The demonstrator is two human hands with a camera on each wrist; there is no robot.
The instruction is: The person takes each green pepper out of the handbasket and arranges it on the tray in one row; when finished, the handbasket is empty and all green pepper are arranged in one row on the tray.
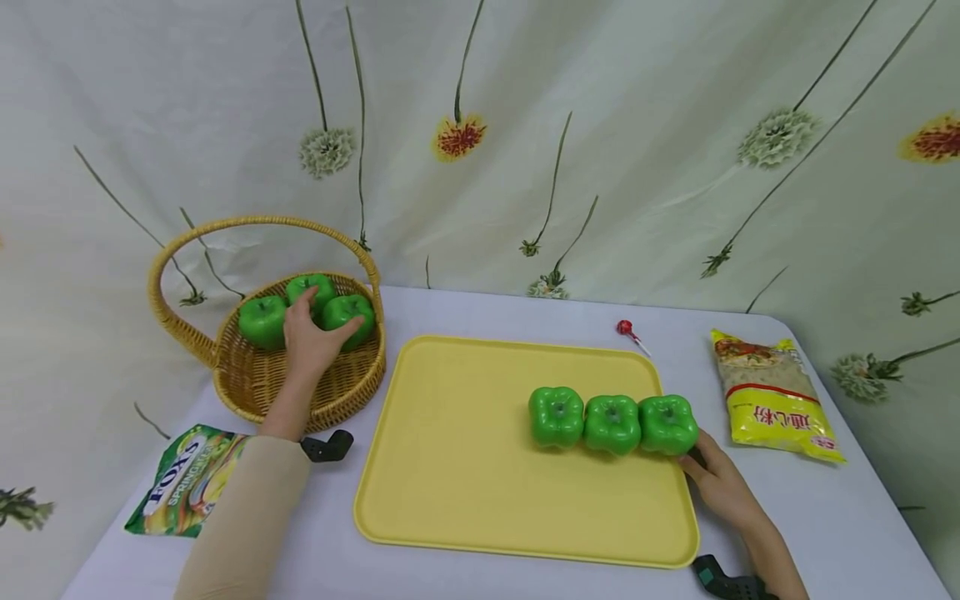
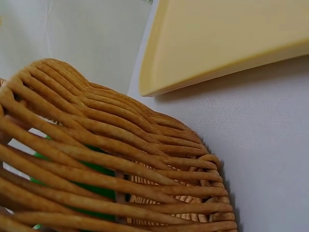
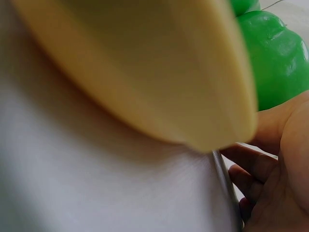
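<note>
In the head view, my left hand (image 1: pixel 311 342) reaches into a wicker basket (image 1: pixel 247 383) that holds three green apples (image 1: pixel 262 322). Its fingers are spread among them, the thumb against the right-hand apple (image 1: pixel 352 310). The left wrist view shows mostly the basket's woven side (image 2: pixel 120 150). At the yellow tray's (image 1: pixel 480 492) right rim, my right hand (image 1: pixel 723 492) holds the edge, thumb over the rim. Just beside that thumb is the last of three green bell peppers (image 1: pixel 667 425) standing in a row on the tray. Its other fingers (image 3: pixel 251 164) show below the rim in the right wrist view.
A green Fox's candy bag (image 1: pixel 180 483) lies left of my left sleeve. A red lollipop (image 1: pixel 626 327) is behind the tray, and a yellow pasta packet (image 1: pixel 776 396) lies to the right. The basket's tall handle (image 1: pixel 262 221) arches over its back. A patterned cloth hangs behind the table.
</note>
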